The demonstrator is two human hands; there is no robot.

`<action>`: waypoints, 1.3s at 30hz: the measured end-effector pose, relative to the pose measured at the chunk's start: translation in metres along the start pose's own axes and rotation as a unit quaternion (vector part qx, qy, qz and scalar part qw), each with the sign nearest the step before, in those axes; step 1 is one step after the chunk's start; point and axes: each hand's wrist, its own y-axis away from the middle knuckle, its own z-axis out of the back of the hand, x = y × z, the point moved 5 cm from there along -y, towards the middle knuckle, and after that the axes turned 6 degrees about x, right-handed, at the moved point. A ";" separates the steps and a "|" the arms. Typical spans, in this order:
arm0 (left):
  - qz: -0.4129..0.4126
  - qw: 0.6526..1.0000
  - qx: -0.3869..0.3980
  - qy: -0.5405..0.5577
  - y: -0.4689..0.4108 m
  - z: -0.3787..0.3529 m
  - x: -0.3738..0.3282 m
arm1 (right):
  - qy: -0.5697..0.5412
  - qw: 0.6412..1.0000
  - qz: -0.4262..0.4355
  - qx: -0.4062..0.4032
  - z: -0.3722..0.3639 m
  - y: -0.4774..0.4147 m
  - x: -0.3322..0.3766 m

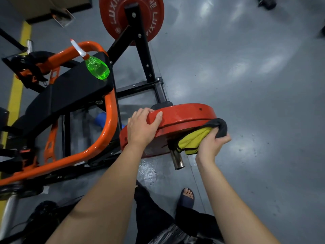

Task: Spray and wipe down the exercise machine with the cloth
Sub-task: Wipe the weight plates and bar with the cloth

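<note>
- Resting on the machine's black padded seat (70, 92), a translucent green spray bottle (97, 69).
- Left hand (142, 127) grips the round red weight plate's (184, 115) rim.
- Right hand (211, 143) clutches the yellow-and-grey cloth (195, 140) against that plate's near face.

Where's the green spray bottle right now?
The green spray bottle sits on the machine's black pad in the upper left of the head view, beside the curved orange bar, up and left of the near red weight plate.

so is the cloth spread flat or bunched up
Bunched: the right hand grips the yellow and grey cloth in folds, pressed to the red weight plate.
</note>
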 end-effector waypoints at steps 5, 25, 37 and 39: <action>-0.002 1.000 0.002 0.003 0.000 0.001 -0.001 | 0.029 0.997 -0.021 0.067 -0.017 0.040 -0.008; -0.002 0.999 0.014 0.031 0.001 0.004 0.014 | 0.149 0.960 -0.067 0.230 -0.024 0.032 -0.057; -0.009 0.997 0.004 0.078 0.004 0.005 0.035 | 0.125 0.976 0.067 0.162 -0.018 0.059 -0.005; -0.008 0.996 0.006 0.087 0.004 0.005 0.038 | 0.084 0.985 0.102 0.107 -0.013 0.053 0.017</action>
